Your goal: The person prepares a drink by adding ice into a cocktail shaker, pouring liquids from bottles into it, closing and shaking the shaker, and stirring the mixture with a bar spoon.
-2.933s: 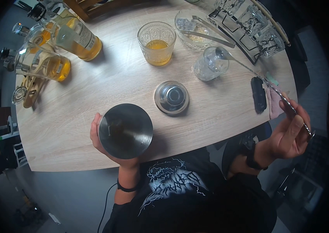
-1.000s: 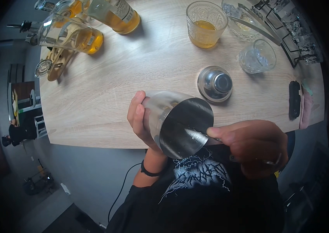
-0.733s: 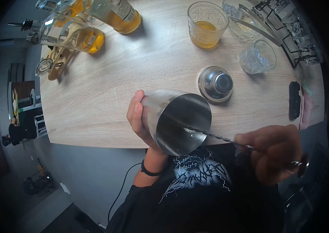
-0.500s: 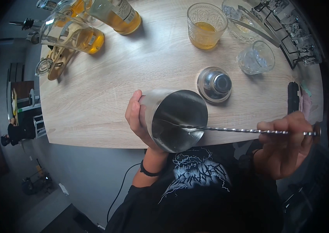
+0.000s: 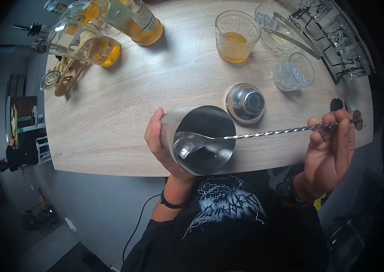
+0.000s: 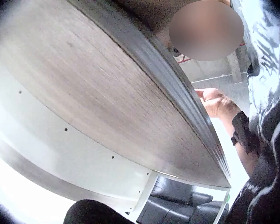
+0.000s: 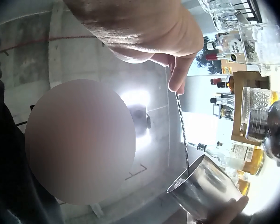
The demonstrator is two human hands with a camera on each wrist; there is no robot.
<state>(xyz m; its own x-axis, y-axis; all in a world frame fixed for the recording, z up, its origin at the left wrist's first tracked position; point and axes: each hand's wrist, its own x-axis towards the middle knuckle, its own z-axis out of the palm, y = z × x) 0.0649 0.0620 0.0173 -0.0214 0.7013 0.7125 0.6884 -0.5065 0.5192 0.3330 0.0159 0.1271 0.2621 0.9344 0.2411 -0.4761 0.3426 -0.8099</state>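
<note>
My left hand (image 5: 161,147) grips a metal shaker tin (image 5: 208,158) around its side, near the table's front edge. The tin is tilted, its mouth facing up and to the right. Between the fingertips and thumb of my right hand (image 5: 328,158) is the twisted shaft of a bar spoon (image 5: 269,133), held near its disc end. The bowl of the spoon shows inside the tin's mouth, at the left. From the right wrist view, the spoon (image 7: 182,126) slants down into the tin (image 7: 207,186). A metal shaker top (image 5: 246,105) stands on the table beyond the tin.
Beyond stand a small glass of ice (image 5: 294,75), a patterned glass with amber liquid (image 5: 236,45), and a glass bowl with tongs (image 5: 289,36). A rack of glasses (image 5: 337,45) is back right. Bottles (image 5: 133,22) and a strainer (image 5: 50,80) stand left.
From over the ice glass, the spoon has gone into the tin, which is now tilted. Lately my right hand has drawn right and away from me, bringing the spoon's bowl up to the mouth.
</note>
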